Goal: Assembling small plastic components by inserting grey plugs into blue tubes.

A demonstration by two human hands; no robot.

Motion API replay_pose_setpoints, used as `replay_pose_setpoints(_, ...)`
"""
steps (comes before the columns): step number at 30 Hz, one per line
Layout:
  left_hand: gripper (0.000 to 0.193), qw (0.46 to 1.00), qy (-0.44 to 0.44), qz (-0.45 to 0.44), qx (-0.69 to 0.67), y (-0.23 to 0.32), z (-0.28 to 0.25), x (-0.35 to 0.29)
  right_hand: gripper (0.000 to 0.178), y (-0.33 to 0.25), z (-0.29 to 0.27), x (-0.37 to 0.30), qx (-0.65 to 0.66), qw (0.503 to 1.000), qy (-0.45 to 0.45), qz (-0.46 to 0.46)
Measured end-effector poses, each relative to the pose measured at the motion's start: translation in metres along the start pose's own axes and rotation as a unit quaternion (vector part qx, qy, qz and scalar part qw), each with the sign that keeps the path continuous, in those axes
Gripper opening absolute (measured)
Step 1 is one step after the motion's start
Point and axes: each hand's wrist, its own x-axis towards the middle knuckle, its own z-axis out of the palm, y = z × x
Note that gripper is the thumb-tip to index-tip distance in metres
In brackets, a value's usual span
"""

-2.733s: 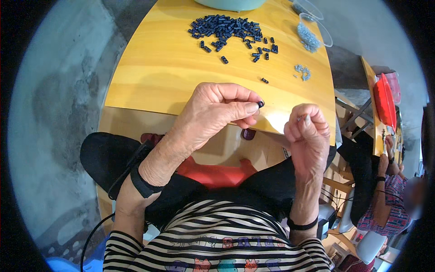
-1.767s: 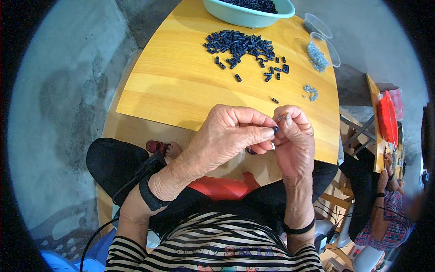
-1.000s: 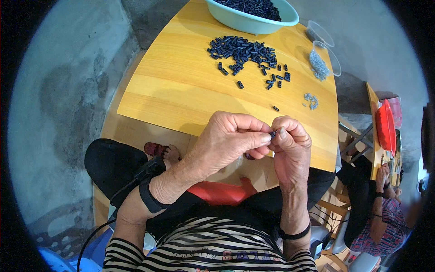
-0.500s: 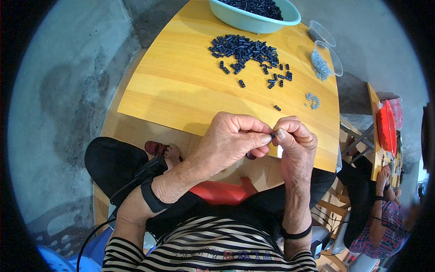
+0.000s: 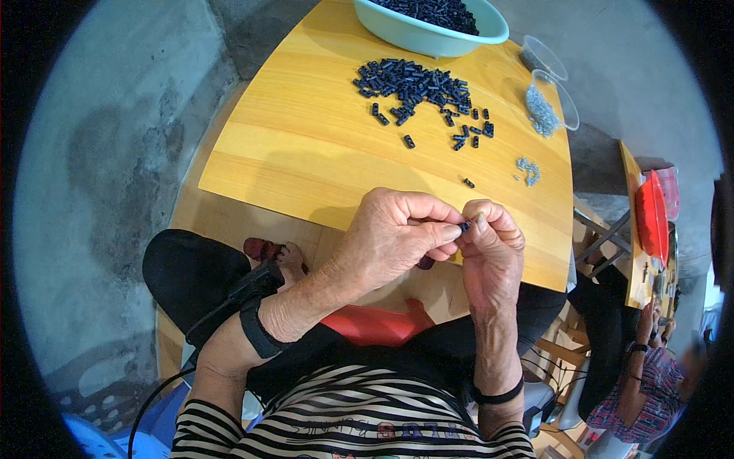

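Thumb and fingers of my left hand point(image 5: 394, 233) pinch a small black plastic piece point(image 5: 464, 227), held over the near edge of the table. Against its right end, the fingertips of my right hand point(image 5: 493, 245) are pressed together; whatever they grip is too small and covered to make out. One loose black piece point(image 5: 469, 183) lies just beyond my fingers. Farther back spreads a heap of similar short black pieces point(image 5: 417, 84), with several scattered at its near side. A little group of tiny silvery parts point(image 5: 527, 171) rests to the right.
A light blue basin point(image 5: 428, 40) full of black pieces stands at the table's point(image 5: 306, 145) far edge. Two clear plastic tubs, one with silvery parts point(image 5: 541, 115), sit at the far right. Another person point(image 5: 646, 382) works at a second table with a red basin point(image 5: 652, 218).
My right hand has shifted slightly left and turned, its thumb rolling upward by the black piece. My left hand keeps its pinch almost unmoved. The other person's hands have moved a little.
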Motion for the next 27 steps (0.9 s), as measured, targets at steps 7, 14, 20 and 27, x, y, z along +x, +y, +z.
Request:
replay_pose_setpoints(7,0.016,1.0,0.004,0.001,0.003,0.0,-0.002,0.0,0.008,0.002,0.002,-0.001,0.002,1.0,0.002,-0.014)
replay_pose_setpoints(14,0.017,1.0,-0.004,-0.008,0.006,-0.004,-0.001,0.0,0.005,0.0,-0.006,0.0,-0.116,0.99,-0.006,-0.075)
replay_pose_setpoints(20,0.018,1.0,-0.011,-0.027,0.001,-0.002,-0.001,-0.002,0.004,-0.007,-0.003,-0.006,-0.322,0.934,-0.006,-0.158)
replay_pose_setpoints(27,0.017,0.999,-0.007,-0.04,-0.017,-0.003,0.001,0.0,0.011,-0.001,-0.004,-0.009,-0.432,0.848,0.0,-0.306)
